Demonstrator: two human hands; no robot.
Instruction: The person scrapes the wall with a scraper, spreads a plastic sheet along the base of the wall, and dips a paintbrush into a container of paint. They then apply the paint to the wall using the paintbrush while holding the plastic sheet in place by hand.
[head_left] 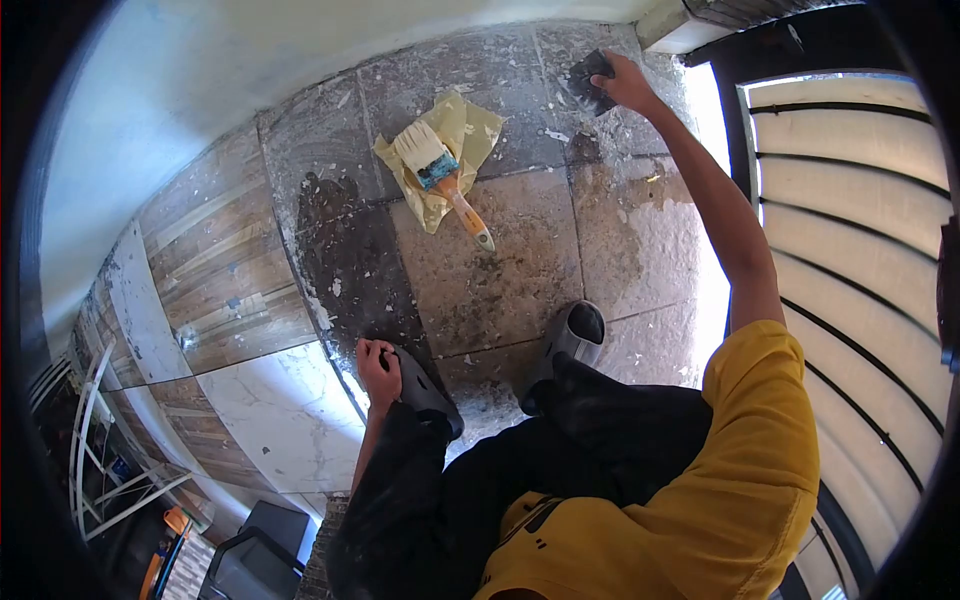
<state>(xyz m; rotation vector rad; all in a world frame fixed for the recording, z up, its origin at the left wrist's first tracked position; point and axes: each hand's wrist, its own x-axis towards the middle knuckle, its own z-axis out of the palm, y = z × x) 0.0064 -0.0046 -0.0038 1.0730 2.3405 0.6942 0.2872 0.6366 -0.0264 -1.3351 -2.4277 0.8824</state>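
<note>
The right hand (pixel 625 85) reaches far forward at the end of a stretched arm, its fingers closed over a dark flat rectangular pad (pixel 588 72) that is pressed onto the stained, paint-flecked grey tiled floor (pixel 500 270) close to the foot of the wall. The left hand (pixel 378 365) is curled shut, resting against the top of a dark grey rubber clog (pixel 428 392) (whether it grips anything cannot be told). A second grey clog (pixel 575 335) stands just beside, toe pointing forward.

Between the two hands, well apart from the pad, a wide white-bristled paintbrush with an orange handle (pixel 440 170) lies on a crumpled pale yellow sheet (pixel 478 125) spread on the floor. To the left runs a wood-patterned wall panel (pixel 220 270); to the right, a black-barred metal gate (pixel 860 250).
</note>
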